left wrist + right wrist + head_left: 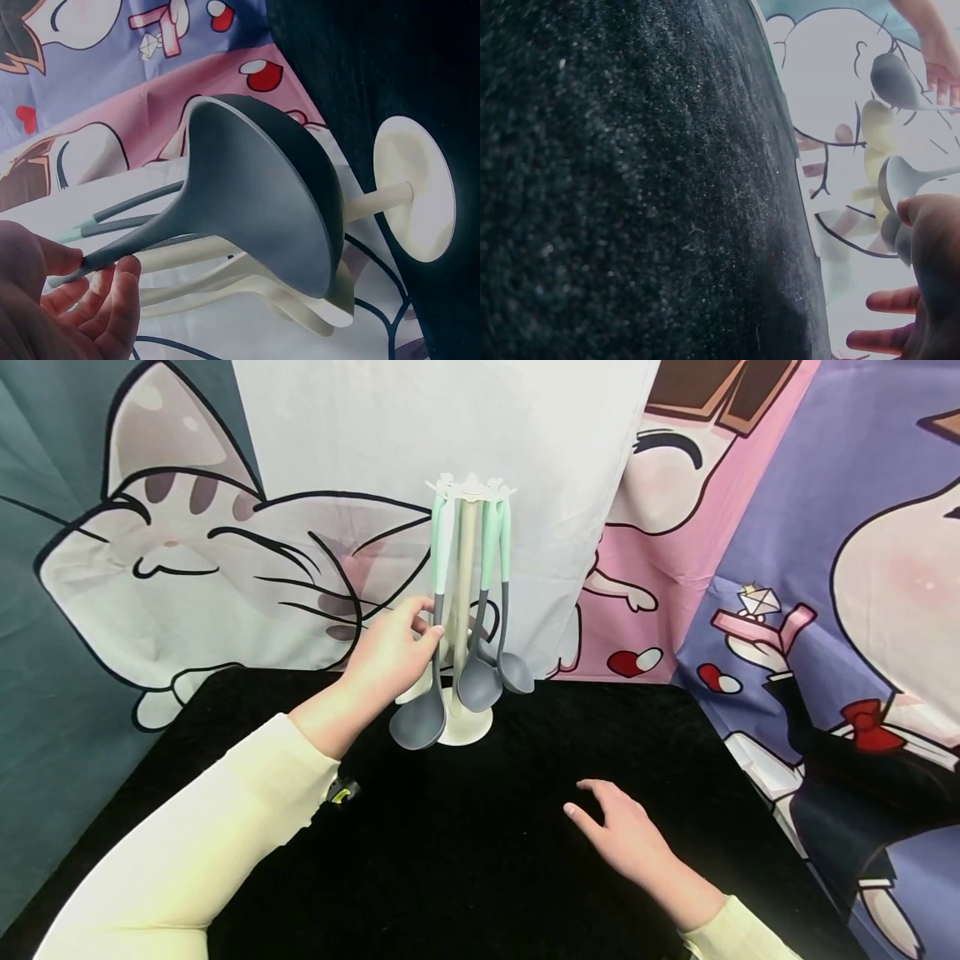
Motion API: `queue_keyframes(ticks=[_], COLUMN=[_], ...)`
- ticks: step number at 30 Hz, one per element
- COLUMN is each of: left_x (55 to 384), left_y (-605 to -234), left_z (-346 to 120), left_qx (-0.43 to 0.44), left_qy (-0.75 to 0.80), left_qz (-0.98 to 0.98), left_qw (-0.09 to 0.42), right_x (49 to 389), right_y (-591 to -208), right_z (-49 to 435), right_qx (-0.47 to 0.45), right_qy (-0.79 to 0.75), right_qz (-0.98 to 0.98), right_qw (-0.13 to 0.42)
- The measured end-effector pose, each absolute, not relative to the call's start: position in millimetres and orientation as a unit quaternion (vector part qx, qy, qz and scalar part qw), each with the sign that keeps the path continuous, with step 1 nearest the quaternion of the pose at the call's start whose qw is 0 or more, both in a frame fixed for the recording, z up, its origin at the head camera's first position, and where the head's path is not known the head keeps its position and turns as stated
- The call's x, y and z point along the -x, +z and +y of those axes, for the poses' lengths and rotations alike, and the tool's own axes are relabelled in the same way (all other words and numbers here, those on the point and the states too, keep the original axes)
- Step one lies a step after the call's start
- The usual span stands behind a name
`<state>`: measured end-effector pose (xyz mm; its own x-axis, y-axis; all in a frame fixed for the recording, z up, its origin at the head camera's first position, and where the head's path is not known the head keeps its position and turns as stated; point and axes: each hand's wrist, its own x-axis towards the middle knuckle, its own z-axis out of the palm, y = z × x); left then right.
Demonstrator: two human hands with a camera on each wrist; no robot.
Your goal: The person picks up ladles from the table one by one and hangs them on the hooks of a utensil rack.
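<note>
A grey ladle [418, 722] with a mint-green upper handle hangs on the left side of a cream utensil stand [465, 731]. My left hand [397, 647] pinches the grey part of its handle between thumb and fingers; in the left wrist view the ladle's wide bowl [255, 195] faces the camera. On the stand's right side hang a second grey utensil [480, 685] and a smaller grey ladle [517, 675]. Cream utensils [262, 281] hang behind, partly hidden. My right hand [626, 835] hovers over the table at the right, fingers spread, holding nothing.
A black cloth-covered table [465, 852] lies under the stand. Cartoon-printed curtains [337, 427] rise close behind it and along the sides. A small black and yellow-green object [343, 792] shows by the left cuff.
</note>
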<state>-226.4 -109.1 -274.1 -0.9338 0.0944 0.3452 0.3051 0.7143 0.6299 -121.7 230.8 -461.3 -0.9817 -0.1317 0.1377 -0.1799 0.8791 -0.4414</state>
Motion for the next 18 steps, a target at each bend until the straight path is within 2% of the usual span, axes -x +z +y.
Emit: queue_keyframes(ticks=[18], left_x=[243.2], left_y=[-292.1], left_z=[-110.4], left_qx=[0.117], left_qy=[-0.37], left_qz=[-0.909], left_qw=[0.154], right_x=[122.1], right_y=[-464.9], right_z=[230.6], right_qx=[-0.08], right_qy=[0.232], right_qz=[-0.968], right_qw=[0.048])
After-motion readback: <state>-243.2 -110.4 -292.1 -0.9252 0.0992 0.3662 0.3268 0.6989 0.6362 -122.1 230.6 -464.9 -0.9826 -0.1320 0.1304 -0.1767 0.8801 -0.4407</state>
